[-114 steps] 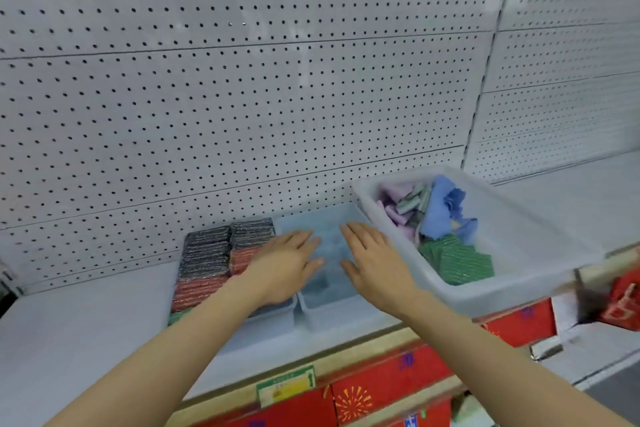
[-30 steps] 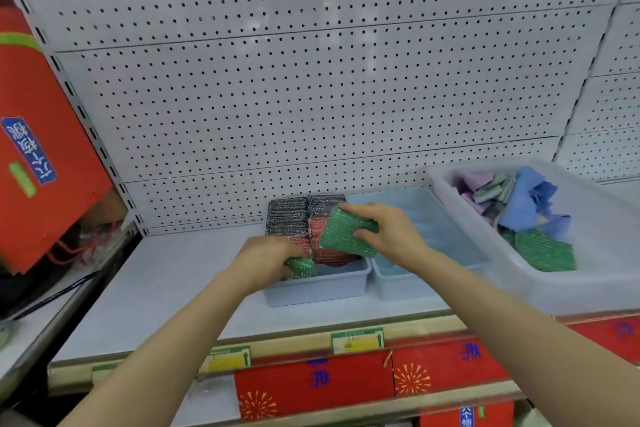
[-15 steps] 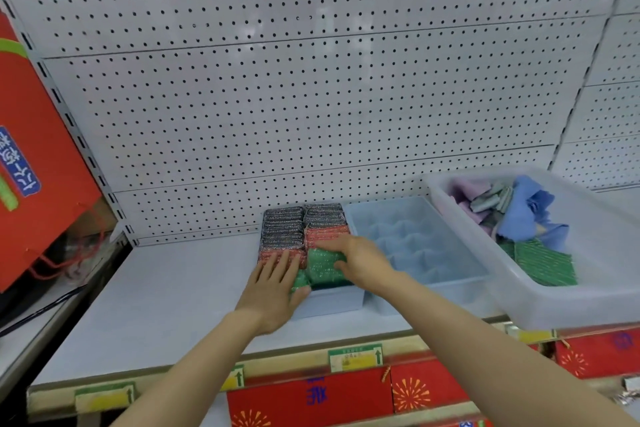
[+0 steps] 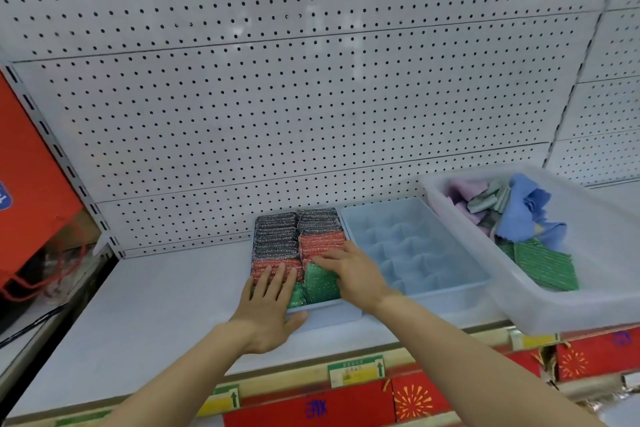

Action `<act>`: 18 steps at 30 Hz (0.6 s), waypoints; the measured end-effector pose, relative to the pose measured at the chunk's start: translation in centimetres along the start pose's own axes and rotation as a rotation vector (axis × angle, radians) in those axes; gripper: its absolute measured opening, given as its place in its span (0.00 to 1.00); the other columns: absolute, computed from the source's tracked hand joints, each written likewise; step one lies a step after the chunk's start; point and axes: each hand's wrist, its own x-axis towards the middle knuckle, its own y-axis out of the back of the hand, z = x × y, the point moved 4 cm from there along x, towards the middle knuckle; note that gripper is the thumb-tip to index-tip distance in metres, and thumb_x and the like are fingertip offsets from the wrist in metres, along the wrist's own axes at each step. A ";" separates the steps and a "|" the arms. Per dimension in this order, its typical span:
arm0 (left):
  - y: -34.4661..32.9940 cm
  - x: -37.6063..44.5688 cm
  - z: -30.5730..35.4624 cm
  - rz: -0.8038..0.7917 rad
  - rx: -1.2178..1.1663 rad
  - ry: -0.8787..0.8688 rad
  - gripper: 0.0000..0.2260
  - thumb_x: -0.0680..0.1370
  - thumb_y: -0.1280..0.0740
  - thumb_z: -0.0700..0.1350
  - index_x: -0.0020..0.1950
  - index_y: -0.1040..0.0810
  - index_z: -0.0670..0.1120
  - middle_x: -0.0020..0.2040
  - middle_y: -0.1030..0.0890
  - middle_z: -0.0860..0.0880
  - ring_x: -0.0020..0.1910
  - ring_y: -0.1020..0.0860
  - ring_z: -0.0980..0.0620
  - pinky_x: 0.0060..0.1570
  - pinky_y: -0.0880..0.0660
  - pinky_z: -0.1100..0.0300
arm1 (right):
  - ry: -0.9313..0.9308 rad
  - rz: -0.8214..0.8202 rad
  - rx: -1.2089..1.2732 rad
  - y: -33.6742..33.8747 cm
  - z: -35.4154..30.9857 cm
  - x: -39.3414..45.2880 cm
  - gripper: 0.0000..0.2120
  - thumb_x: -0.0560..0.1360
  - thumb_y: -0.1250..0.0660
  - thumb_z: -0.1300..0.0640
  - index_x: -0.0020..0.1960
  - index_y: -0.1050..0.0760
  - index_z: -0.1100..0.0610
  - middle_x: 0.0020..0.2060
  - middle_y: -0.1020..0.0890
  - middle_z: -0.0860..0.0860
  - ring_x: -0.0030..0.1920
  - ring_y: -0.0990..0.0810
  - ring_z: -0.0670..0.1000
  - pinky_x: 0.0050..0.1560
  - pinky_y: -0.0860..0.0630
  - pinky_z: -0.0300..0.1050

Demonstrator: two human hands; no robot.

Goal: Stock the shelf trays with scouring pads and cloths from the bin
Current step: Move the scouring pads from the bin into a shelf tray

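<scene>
A pale blue tray (image 4: 329, 314) on the shelf holds rows of grey, red and green scouring pads (image 4: 277, 236). My left hand (image 4: 268, 305) lies flat with straight fingers on the pads at the tray's front left corner. My right hand (image 4: 353, 270) presses with straight fingers on a green pad (image 4: 318, 282) in the front right row. A second pale blue tray (image 4: 415, 253) with empty compartments stands just to the right. Further right, a clear plastic bin (image 4: 554, 308) holds green pads (image 4: 543, 265), blue cloths (image 4: 523, 215) and pink cloths.
White pegboard (image 4: 311, 97) backs the grey shelf (image 4: 156, 305). A red box (image 4: 31, 184) and dark cables sit at the far left. Price labels (image 4: 356, 369) and red cartons (image 4: 311, 406) run along the shelf's front edge below.
A second ago my right hand held a green pad above the tray; that pad now lies in the front right row under my flat fingers. My left hand has opened flat on the pads.
</scene>
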 end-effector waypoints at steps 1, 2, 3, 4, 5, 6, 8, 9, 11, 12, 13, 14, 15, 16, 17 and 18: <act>0.1 0.0 0.0 -0.007 -0.006 -0.003 0.44 0.64 0.71 0.74 0.74 0.74 0.53 0.75 0.73 0.51 0.74 0.73 0.48 0.74 0.66 0.45 | -0.011 0.012 0.022 -0.2 0.2 -0.1 0.34 0.67 0.39 0.75 0.68 0.27 0.51 0.61 0.20 0.50 0.54 0.27 0.56 0.52 0.25 0.52; 0.1 0.1 0.1 -0.016 -0.010 -0.008 0.46 0.60 0.73 0.75 0.74 0.75 0.53 0.75 0.73 0.51 0.74 0.73 0.48 0.74 0.66 0.45 | -0.025 0.020 0.035 -0.3 0.2 -0.3 0.34 0.67 0.39 0.75 0.69 0.27 0.52 0.62 0.21 0.50 0.53 0.28 0.56 0.52 0.26 0.51; 0.1 0.2 0.1 -0.023 -0.013 -0.014 0.48 0.58 0.74 0.76 0.74 0.75 0.54 0.75 0.73 0.51 0.74 0.73 0.48 0.74 0.66 0.44 | -0.038 0.022 0.036 -0.4 0.2 -0.3 0.33 0.68 0.40 0.75 0.69 0.29 0.52 0.64 0.22 0.51 0.54 0.29 0.56 0.53 0.27 0.50; 0.1 0.2 0.1 -0.027 -0.014 -0.016 0.49 0.56 0.75 0.76 0.74 0.75 0.54 0.75 0.74 0.51 0.74 0.73 0.48 0.74 0.66 0.44 | -0.049 0.015 0.027 -0.4 0.1 -0.2 0.33 0.70 0.40 0.74 0.71 0.30 0.52 0.66 0.24 0.51 0.55 0.30 0.56 0.54 0.28 0.48; 0.1 0.3 0.1 -0.031 -0.014 -0.015 0.49 0.57 0.74 0.76 0.74 0.75 0.54 0.75 0.74 0.51 0.74 0.73 0.48 0.74 0.66 0.44 | -0.063 -0.007 0.017 -0.4 0.0 0.0 0.32 0.72 0.41 0.74 0.72 0.32 0.52 0.68 0.26 0.52 0.57 0.31 0.56 0.56 0.30 0.47; 0.1 0.2 0.1 -0.034 -0.011 -0.010 0.47 0.60 0.73 0.76 0.74 0.75 0.54 0.75 0.74 0.51 0.74 0.74 0.48 0.74 0.66 0.44 | -0.072 -0.033 0.010 -0.4 -0.1 0.1 0.32 0.72 0.41 0.74 0.72 0.33 0.51 0.69 0.28 0.51 0.58 0.31 0.56 0.57 0.31 0.46; 0.1 0.1 0.1 -0.037 -0.002 0.002 0.42 0.68 0.67 0.75 0.74 0.74 0.53 0.75 0.74 0.50 0.74 0.74 0.47 0.74 0.65 0.43 | -0.064 -0.046 0.013 -0.4 0.0 0.0 0.33 0.72 0.40 0.74 0.72 0.32 0.50 0.69 0.28 0.50 0.58 0.31 0.55 0.57 0.29 0.46; 0.1 0.0 0.1 -0.036 -0.003 0.003 0.42 0.69 0.67 0.75 0.74 0.75 0.53 0.75 0.74 0.50 0.73 0.74 0.47 0.74 0.65 0.43 | -0.050 -0.033 0.021 -0.5 0.2 -0.1 0.33 0.71 0.39 0.74 0.71 0.31 0.50 0.68 0.26 0.51 0.56 0.30 0.55 0.57 0.27 0.48; 0.1 0.0 0.2 -0.042 -0.005 -0.005 0.47 0.60 0.71 0.77 0.73 0.76 0.54 0.74 0.74 0.50 0.73 0.74 0.47 0.74 0.65 0.43 | -0.044 -0.032 0.037 -0.6 0.6 -0.3 0.33 0.70 0.37 0.73 0.70 0.30 0.50 0.67 0.25 0.51 0.55 0.30 0.56 0.55 0.26 0.52; 0.2 0.0 0.3 -0.058 -0.008 -0.007 0.49 0.57 0.73 0.78 0.72 0.77 0.54 0.74 0.75 0.50 0.73 0.74 0.47 0.74 0.65 0.43 | -0.044 -0.065 0.021 -0.4 0.6 -0.2 0.32 0.71 0.37 0.72 0.71 0.31 0.49 0.68 0.27 0.51 0.56 0.31 0.56 0.57 0.28 0.52; 0.3 0.0 0.4 -0.079 -0.010 -0.008 0.50 0.55 0.73 0.78 0.71 0.77 0.54 0.74 0.75 0.50 0.73 0.74 0.46 0.74 0.65 0.42 | -0.048 -0.122 -0.019 -0.1 0.4 -0.1 0.31 0.73 0.37 0.68 0.72 0.33 0.47 0.71 0.29 0.50 0.59 0.32 0.56 0.60 0.31 0.51; 0.4 0.0 0.4 -0.108 -0.005 -0.001 0.50 0.55 0.72 0.78 0.71 0.77 0.54 0.74 0.74 0.49 0.74 0.73 0.46 0.74 0.65 0.42 | -0.042 -0.191 -0.070 0.1 0.2 0.0 0.29 0.76 0.36 0.62 0.74 0.37 0.46 0.73 0.33 0.49 0.62 0.34 0.56 0.64 0.34 0.51; 0.7 0.0 0.4 -0.145 0.010 0.011 0.50 0.57 0.71 0.79 0.72 0.77 0.54 0.75 0.74 0.49 0.74 0.72 0.45 0.74 0.65 0.42 | -0.030 -0.254 -0.122 0.2 0.1 0.1 0.28 0.77 0.36 0.55 0.75 0.40 0.45 0.74 0.36 0.50 0.66 0.37 0.57 0.68 0.38 0.51; 1.1 0.1 0.3 -0.186 0.038 0.030 0.48 0.62 0.68 0.79 0.73 0.75 0.53 0.76 0.72 0.49 0.75 0.70 0.45 0.74 0.64 0.42 | -0.026 -0.295 -0.151 0.5 0.1 -0.1 0.28 0.78 0.37 0.48 0.76 0.43 0.44 0.76 0.40 0.50 0.70 0.40 0.58 0.71 0.43 0.53; 1.8 0.3 0.4 -0.218 0.072 0.051 0.46 0.67 0.65 0.77 0.76 0.72 0.52 0.77 0.69 0.48 0.77 0.66 0.44 0.74 0.62 0.42 | -0.038 -0.308 -0.150 1.2 0.1 -0.4 0.29 0.79 0.40 0.45 0.76 0.46 0.44 0.77 0.42 0.50 0.73 0.44 0.57 0.72 0.47 0.54; 2.9 0.6 0.7 -0.225 0.100 0.078 0.43 0.71 0.62 0.76 0.78 0.66 0.51 0.79 0.63 0.48 0.78 0.61 0.43 0.75 0.60 0.41 | -0.061 -0.282 -0.133 2.1 0.5 -0.7 0.28 0.80 0.43 0.43 0.77 0.47 0.45 0.77 0.44 0.50 0.75 0.46 0.55 0.73 0.50 0.54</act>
